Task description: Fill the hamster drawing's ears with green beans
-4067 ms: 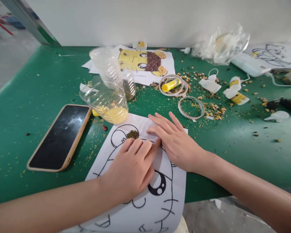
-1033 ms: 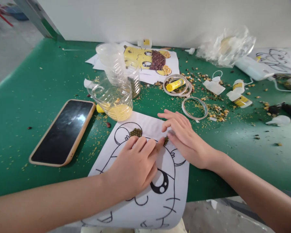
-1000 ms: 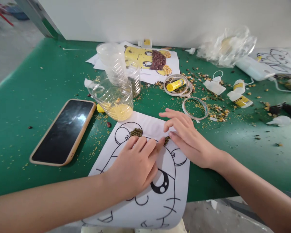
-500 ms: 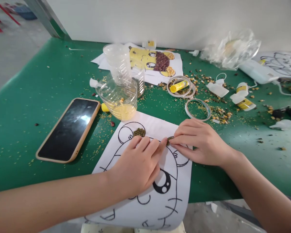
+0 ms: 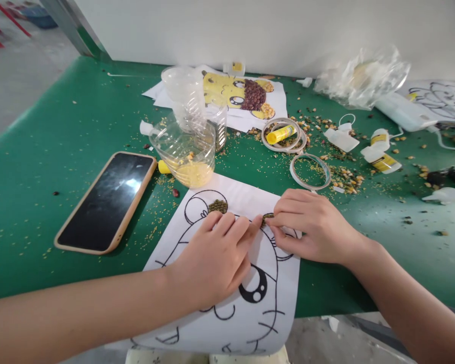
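A white sheet with a black-outlined cartoon animal face (image 5: 263, 323) lies before me, its near end reaching past the table edge. My left hand (image 5: 220, 253) rests flat across the drawing, index finger stretched to the right ear. A small patch of green beans (image 5: 267, 218) fills part of that ear. At this patch, the fingertips of my right hand (image 5: 307, 225) are drawn together; anything between them is too small to make out. The left ear carries another patch of green beans (image 5: 217, 206).
Left of the sheet is a phone (image 5: 106, 202). Beyond it stands a cut plastic bottle cup (image 5: 185, 156) with yellow grains. Tape rings (image 5: 310, 172), a glue stick (image 5: 280, 134), glue bottles (image 5: 381, 159) and scattered seeds occupy the right. A partly bean-covered picture (image 5: 227, 93) lies behind.
My right hand has shifted slightly down, with its thumb a little further from the fingers. The left hand stays in place on the sheet.
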Action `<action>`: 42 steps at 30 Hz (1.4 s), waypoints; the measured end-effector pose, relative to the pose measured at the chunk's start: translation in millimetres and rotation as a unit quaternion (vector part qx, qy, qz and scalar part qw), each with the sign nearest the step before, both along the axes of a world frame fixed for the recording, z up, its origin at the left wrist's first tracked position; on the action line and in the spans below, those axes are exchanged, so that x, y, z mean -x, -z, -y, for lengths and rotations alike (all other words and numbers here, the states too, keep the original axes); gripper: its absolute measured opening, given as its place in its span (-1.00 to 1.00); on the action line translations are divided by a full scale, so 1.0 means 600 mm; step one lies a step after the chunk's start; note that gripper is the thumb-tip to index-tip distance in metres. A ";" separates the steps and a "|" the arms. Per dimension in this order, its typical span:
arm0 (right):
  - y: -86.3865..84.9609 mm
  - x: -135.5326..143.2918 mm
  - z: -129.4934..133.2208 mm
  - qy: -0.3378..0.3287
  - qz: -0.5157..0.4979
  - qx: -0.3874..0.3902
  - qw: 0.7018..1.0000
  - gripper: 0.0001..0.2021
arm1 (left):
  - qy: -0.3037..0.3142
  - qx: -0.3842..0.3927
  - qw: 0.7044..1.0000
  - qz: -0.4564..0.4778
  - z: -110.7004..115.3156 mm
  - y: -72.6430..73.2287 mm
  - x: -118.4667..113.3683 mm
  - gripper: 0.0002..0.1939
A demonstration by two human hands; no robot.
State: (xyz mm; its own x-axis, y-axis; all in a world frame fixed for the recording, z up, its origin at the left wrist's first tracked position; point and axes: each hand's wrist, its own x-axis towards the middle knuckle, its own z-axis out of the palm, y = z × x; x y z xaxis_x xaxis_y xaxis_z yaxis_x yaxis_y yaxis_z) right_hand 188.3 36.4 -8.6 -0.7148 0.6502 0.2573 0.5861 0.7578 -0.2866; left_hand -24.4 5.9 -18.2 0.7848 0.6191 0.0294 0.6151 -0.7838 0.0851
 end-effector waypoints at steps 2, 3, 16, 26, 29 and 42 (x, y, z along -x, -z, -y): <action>0.000 0.002 0.001 0.006 0.004 0.003 1.000 -0.83 | -0.001 -0.002 1.000 -0.001 -0.001 0.000 0.000 -0.46; 0.000 0.003 0.002 0.009 0.008 0.007 1.000 -0.83 | -0.003 -0.004 1.000 -0.002 -0.001 0.000 -0.001 -0.47; -0.018 -0.027 -0.023 0.305 -0.350 0.049 0.885 -0.89 | -0.002 0.017 1.000 -0.006 0.000 -0.004 0.000 -0.47; -0.018 -0.150 -0.080 0.498 -0.251 -0.102 0.824 -0.93 | -0.006 0.004 1.000 0.020 -0.001 -0.002 0.000 -0.50; -0.012 -0.178 -0.081 0.583 -0.047 -0.074 0.807 -0.93 | -0.006 -0.002 1.000 0.030 0.000 -0.003 0.000 -0.52; 0.040 -0.196 -0.102 0.529 0.083 -0.031 0.844 -0.69 | -0.008 -0.022 0.999 0.048 -0.001 -0.002 -0.003 -0.59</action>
